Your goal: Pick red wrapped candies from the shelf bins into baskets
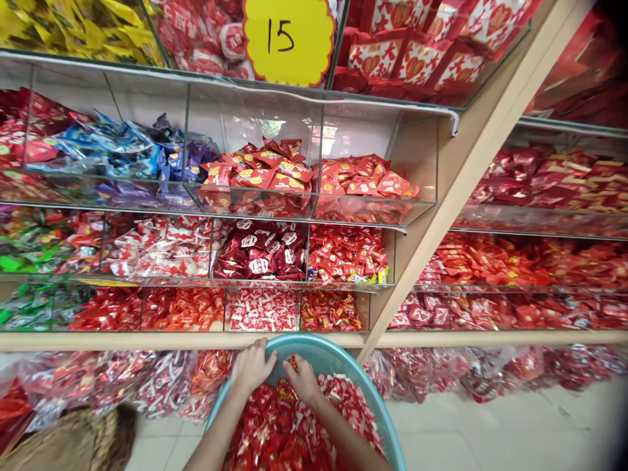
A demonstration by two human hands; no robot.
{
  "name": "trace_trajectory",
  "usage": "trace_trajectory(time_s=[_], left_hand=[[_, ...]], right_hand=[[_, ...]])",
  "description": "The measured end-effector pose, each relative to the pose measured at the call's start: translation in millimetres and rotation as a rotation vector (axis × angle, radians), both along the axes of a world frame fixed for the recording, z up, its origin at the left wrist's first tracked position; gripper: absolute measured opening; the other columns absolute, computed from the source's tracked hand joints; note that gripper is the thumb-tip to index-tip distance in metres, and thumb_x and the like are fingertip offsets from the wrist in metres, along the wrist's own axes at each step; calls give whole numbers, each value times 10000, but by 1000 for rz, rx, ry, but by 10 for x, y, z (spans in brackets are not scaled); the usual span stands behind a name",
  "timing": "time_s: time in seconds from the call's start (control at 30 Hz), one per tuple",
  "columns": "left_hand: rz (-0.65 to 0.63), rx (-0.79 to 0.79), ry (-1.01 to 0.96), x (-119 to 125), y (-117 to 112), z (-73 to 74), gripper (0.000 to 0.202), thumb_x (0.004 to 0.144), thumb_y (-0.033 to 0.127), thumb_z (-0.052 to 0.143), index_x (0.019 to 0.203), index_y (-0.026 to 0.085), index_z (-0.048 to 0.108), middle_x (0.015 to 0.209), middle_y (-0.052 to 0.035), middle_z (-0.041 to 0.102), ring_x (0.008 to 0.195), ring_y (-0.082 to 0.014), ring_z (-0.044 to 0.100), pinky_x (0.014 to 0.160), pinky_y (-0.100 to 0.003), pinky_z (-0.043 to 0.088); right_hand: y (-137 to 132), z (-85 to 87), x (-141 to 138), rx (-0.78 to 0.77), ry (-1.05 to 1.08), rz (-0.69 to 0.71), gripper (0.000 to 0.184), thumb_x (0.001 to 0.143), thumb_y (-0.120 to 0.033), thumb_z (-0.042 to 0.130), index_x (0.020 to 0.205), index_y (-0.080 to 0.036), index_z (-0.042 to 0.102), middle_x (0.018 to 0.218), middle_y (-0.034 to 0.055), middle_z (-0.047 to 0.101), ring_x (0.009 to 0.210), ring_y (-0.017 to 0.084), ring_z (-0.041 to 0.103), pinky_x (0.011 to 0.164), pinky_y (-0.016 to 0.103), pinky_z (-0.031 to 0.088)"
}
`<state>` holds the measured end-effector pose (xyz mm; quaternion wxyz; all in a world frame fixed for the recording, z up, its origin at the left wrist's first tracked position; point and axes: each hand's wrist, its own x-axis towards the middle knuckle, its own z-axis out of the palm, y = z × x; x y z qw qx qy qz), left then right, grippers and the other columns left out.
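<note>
Shop shelving packed with wrapped sweets fills the view, and low in front of it sits a teal basin (338,353), at the bottom centre of the frame and heaped with red and white wrapped sweets (282,428). Both forearms come up from the bottom edge and meet over the far side of the heap. The left hand (252,367) lies palm down near the basin's far rim, knuckles up and fingers curled into the sweets; whether it grips any of them cannot be told. The right hand (303,381) is just beside it, wrist bent, with thumb and forefinger pinched on a small red-and-yellow sweet (293,362) lifted just clear of the heap. Directly behind the basin runs a pale wooden ledge (147,340), and above it stand rows of clear bins (304,261) holding red, dark red, white, green and blue packets. A yellow scalloped tag (289,39) marked 15 hangs on the top row. A slanting wooden upright (466,176) divides this rack from another to the right. Clear bags of sweets (122,386) lie under the ledge, a woven basket (73,445) sits at lower left, and pale floor tiles (490,432) show at lower right.
</note>
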<state>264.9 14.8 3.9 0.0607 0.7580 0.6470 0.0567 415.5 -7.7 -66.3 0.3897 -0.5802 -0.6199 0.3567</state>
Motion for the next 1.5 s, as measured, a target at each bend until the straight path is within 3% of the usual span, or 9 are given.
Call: trace_trajectory(time_s=[0.2,0.33,0.53,0.67,0.93,1.23,1.4,1.5], left_hand=[[-8,12,18,-1,0,-6,480,853,477,269,1152,164,477,1074,-116,619,904,-226,614,761,-319,441],[-5,-3,27,2,-1,11,471,858,471,258,1143,169,479,1059,-122,620,888,-219,617,751,-317,441],[-7,-4,30,10,3,11,458,858,474,257,1117,172,484,1021,-119,632,856,-218,624,710,-310,444],[-26,22,38,0,10,-7,462,858,469,251,1109,160,485,1003,-118,639,847,-231,627,690,-319,450],[-16,7,35,-1,5,1,472,856,467,259,1141,157,473,1036,-121,632,877,-222,620,715,-320,449],[-14,2,35,-3,-3,29,474,853,466,261,1143,158,476,1019,-122,638,872,-227,622,714,-320,448],[-23,-12,29,7,-8,59,471,856,473,245,1118,164,484,968,-116,650,838,-235,629,693,-329,450],[-27,-5,28,9,-9,69,453,856,462,249,1093,162,492,969,-117,649,833,-238,631,680,-329,452]], right_hand=[[55,6,41,-88,201,-74,337,773,-507,473,756,-183,559,675,23,618,622,163,563,607,274,433],[69,135,61,-325,495,-166,411,690,-573,550,803,-178,532,613,-10,567,488,123,519,481,243,405],[-21,338,221,-527,795,-157,383,685,-517,582,863,-180,549,733,9,606,554,108,570,554,246,460],[-67,245,337,-542,694,-112,298,635,-384,640,836,-183,552,762,-4,604,580,112,586,572,260,469],[-22,30,351,-466,398,-74,344,559,-391,690,768,-186,509,542,-59,508,444,96,472,436,240,395],[-15,69,344,-456,467,-68,315,650,-467,577,684,-193,427,544,-60,451,429,65,414,400,196,312],[-21,141,395,-439,552,-139,350,604,-371,626,841,-210,426,724,-26,535,603,116,542,500,225,418],[-38,160,400,-410,509,-128,322,608,-361,615,839,-211,448,818,-3,557,712,148,565,546,246,451]])
